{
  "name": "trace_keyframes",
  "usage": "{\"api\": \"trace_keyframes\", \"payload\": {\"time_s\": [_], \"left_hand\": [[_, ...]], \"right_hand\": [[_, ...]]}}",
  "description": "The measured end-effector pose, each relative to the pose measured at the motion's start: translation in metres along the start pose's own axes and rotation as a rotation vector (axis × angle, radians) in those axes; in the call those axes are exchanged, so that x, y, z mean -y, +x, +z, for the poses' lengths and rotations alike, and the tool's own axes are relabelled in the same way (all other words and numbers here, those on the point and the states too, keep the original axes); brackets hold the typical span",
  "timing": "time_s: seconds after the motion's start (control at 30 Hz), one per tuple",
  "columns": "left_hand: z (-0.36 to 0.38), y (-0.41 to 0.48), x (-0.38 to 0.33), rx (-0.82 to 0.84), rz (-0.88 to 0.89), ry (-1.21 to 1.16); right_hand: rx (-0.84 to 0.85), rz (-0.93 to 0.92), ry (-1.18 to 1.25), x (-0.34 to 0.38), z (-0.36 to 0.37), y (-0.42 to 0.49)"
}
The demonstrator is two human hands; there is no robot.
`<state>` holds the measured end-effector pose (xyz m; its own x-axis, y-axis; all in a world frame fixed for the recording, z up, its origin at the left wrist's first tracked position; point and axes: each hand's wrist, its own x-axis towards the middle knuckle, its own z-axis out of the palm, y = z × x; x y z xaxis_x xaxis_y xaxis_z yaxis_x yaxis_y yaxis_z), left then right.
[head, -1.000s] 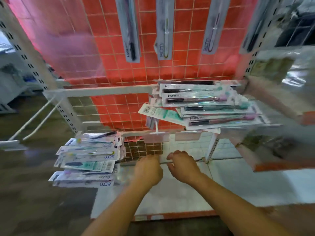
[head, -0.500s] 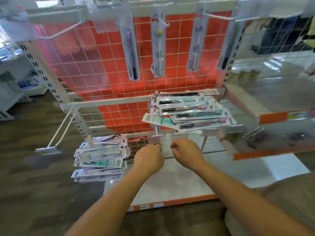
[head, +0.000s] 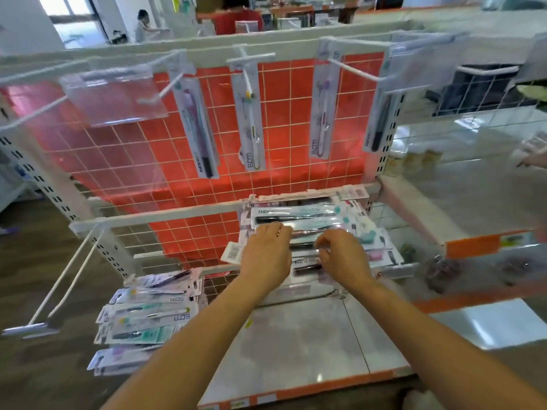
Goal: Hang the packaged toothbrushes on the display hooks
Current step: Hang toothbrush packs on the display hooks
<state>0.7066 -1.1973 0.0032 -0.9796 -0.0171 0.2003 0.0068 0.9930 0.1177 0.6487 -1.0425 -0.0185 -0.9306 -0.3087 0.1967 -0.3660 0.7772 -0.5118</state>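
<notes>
Where hooks jut out from the middle rail (head: 162, 215), the right pile (head: 310, 216) of toothbrush packs lies flat across them. Left hand (head: 266, 255): grip spread, fingers laid on the pile's top. Right hand (head: 344, 257): fingers curled onto a pack just beside the left hand; cannot tell whether the grip pinches it. Left pile (head: 145, 315) sits lower, near left. 4 packs (head: 251, 134) hang from the far top hooks (head: 247, 81), against the red grid (head: 124, 161).
</notes>
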Motion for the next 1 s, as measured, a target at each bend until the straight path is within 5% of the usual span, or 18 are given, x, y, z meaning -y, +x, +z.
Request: {"api": "trace_keyframes", "payload": {"time_s": [0.37, 0.63, 1.0], "left_hand": [[0.018, 0.060, -0.002, 0.065, 0.029, -0.017], [0.022, 0.087, 0.013, 0.054, 0.019, 0.030], [0.023, 0.102, 0.040, 0.166, 0.056, 0.024]], "right_hand": [[-0.034, -0.050, 0.053, -0.023, -0.014, 0.078], [0.304, -0.182, -0.041, -0.016, -0.005, 0.094], [0.407, -0.250, -0.297, -0.002, -0.004, 0.094]]}}
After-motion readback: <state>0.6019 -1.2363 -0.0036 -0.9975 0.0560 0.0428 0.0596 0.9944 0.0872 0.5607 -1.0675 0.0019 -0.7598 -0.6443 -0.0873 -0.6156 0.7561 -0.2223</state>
